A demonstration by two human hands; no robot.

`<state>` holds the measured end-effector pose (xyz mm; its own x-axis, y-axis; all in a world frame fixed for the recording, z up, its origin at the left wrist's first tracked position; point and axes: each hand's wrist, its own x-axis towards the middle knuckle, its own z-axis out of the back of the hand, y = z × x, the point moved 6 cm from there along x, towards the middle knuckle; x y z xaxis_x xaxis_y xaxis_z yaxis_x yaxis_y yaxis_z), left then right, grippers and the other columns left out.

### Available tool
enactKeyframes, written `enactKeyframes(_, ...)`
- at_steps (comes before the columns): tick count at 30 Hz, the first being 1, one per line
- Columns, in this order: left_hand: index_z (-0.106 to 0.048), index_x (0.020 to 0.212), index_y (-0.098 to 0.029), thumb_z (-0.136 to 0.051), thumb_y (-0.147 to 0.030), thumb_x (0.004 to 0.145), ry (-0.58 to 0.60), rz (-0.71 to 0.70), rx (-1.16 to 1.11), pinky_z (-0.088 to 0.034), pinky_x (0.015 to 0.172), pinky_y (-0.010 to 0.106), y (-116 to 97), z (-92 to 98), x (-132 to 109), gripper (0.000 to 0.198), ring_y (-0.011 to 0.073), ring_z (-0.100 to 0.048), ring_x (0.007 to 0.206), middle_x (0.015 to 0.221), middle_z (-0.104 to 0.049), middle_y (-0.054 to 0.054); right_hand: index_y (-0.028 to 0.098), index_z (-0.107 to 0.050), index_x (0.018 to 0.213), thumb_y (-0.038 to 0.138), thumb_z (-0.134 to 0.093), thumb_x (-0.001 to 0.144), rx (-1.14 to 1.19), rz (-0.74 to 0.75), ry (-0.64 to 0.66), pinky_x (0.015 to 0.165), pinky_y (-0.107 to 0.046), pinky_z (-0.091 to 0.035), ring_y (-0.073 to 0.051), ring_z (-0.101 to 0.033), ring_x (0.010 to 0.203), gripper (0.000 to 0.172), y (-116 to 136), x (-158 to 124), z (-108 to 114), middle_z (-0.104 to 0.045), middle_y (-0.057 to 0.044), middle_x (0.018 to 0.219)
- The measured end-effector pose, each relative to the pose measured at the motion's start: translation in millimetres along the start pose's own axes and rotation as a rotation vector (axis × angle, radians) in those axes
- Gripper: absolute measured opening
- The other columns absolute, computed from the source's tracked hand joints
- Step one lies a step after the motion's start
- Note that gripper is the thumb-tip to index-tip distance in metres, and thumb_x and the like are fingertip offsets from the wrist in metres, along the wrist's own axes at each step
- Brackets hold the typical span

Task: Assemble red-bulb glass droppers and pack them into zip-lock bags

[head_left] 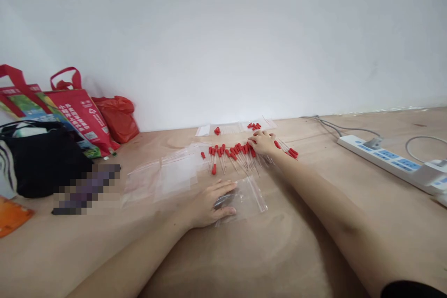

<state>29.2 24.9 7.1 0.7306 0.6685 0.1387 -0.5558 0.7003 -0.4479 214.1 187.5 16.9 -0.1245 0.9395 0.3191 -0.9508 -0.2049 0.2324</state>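
Note:
My left hand (214,202) lies on the left end of a clear zip-lock bag (249,198), fingers and thumb stretched out and apart. The bag is flat on the wooden table, and a dark patch shows between thumb and fingers. Farther back, several thin droppers (233,153) with red bulbs lie in a loose row. My right hand (262,143) reaches over the row's right part, its fingertips closed at a red dropper bulb. Part of the row is hidden under that hand. Several more droppers (292,152) lie just right of it.
Flat clear bags (176,172) lie overlapping on the left. Against the wall are loose red bulbs (254,126) and bare tubes (230,129) on plastic. A white power strip (384,156) with cables stands right. Red shopping bags (75,111) and a black bag (45,160) stand left.

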Motion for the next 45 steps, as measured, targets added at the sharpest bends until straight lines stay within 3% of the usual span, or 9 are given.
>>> enactKeyframes(4,-0.044,0.12,-0.02,-0.053,-0.047,0.075,-0.056,0.021,0.01,-0.036,0.095,0.038,4,1.8,-1,0.053,0.0223,-0.043,0.113,0.125,-0.046,0.01,0.027,-0.065,0.086,0.041,-0.046,0.078,0.052,0.003,0.025,0.087,-0.052,-0.019,-0.028,-0.035,0.108,0.025,0,7,-7,-0.05,-0.006,0.114)
enactKeyframes(7,-0.051,0.114,-0.018,-0.058,-0.049,0.07,-0.115,0.022,0.024,-0.041,0.089,0.037,3,5.8,0,0.054,0.0232,-0.049,0.104,0.113,-0.051,0.01,0.023,-0.064,0.077,0.034,-0.056,0.071,0.253,-0.066,-0.001,0.088,-0.051,-0.02,-0.027,-0.037,0.108,0.015,-6,10,-2,-0.053,-0.006,0.109)
enactKeyframes(11,-0.053,0.11,-0.018,-0.059,-0.05,0.068,-0.127,0.051,0.032,-0.042,0.086,0.035,3,6.6,1,0.053,0.0227,-0.052,0.099,0.11,-0.053,0.01,0.018,-0.056,0.077,0.032,-0.053,0.072,0.618,-0.089,0.004,0.079,-0.039,-0.037,-0.019,-0.051,0.088,0.016,-19,2,15,-0.06,-0.005,0.089)
enactKeyframes(15,-0.051,0.113,-0.019,-0.057,-0.051,0.07,-0.114,0.082,0.028,-0.041,0.088,0.036,4,5.8,1,0.054,0.0228,-0.051,0.103,0.115,-0.052,0.009,0.02,-0.045,0.081,0.04,-0.055,0.069,1.203,-0.138,-0.152,0.061,-0.027,-0.043,-0.01,-0.053,0.06,0.025,-44,-36,34,-0.06,0.0,0.072)
enactKeyframes(18,-0.05,0.114,-0.021,-0.057,-0.051,0.07,-0.115,0.095,0.025,-0.04,0.089,0.037,4,6.6,1,0.053,0.023,-0.05,0.105,0.116,-0.052,0.008,0.021,-0.042,0.078,0.042,-0.063,0.062,1.4,-0.31,-0.319,0.053,-0.024,-0.042,-0.009,-0.051,0.053,0.034,-62,-79,30,-0.058,0.003,0.065)
enactKeyframes(23,-0.051,0.113,-0.02,-0.057,-0.05,0.07,-0.102,0.116,0.036,-0.039,0.09,0.038,6,7.0,1,0.053,0.0238,-0.05,0.106,0.117,-0.052,0.009,0.022,-0.042,0.079,0.046,-0.062,0.062,1.439,-0.371,-0.267,0.051,-0.024,-0.043,-0.01,-0.051,0.051,0.036,-50,-122,12,-0.057,0.003,0.064)
enactKeyframes(32,-0.048,0.114,-0.02,-0.057,-0.047,0.071,-0.108,0.101,0.035,-0.041,0.088,0.037,1,10.1,2,0.052,0.0225,-0.051,0.104,0.116,-0.054,0.008,0.022,-0.041,0.078,0.04,-0.065,0.061,1.552,-0.422,-0.165,0.054,-0.026,-0.045,-0.011,-0.055,0.054,0.034,-27,-130,4,-0.059,0.002,0.068)
enactKeyframes(39,-0.048,0.114,-0.017,-0.057,-0.047,0.072,-0.109,0.102,0.037,-0.041,0.088,0.035,2,9.7,4,0.052,0.0223,-0.051,0.104,0.116,-0.054,0.009,0.02,-0.044,0.076,0.038,-0.069,0.058,1.626,-0.311,0.143,0.059,-0.026,-0.046,-0.011,-0.059,0.06,0.035,16,-146,6,-0.059,0.002,0.067)
enactKeyframes(45,-0.05,0.113,-0.017,-0.055,-0.047,0.073,-0.112,0.065,0.039,-0.041,0.087,0.033,2,8.9,6,0.05,0.0211,-0.052,0.103,0.114,-0.055,0.009,0.018,-0.048,0.076,0.038,-0.068,0.061,1.316,-0.116,0.372,0.039,-0.019,-0.034,-0.004,-0.043,0.039,0.033,28,-149,9,-0.052,0.006,0.057)
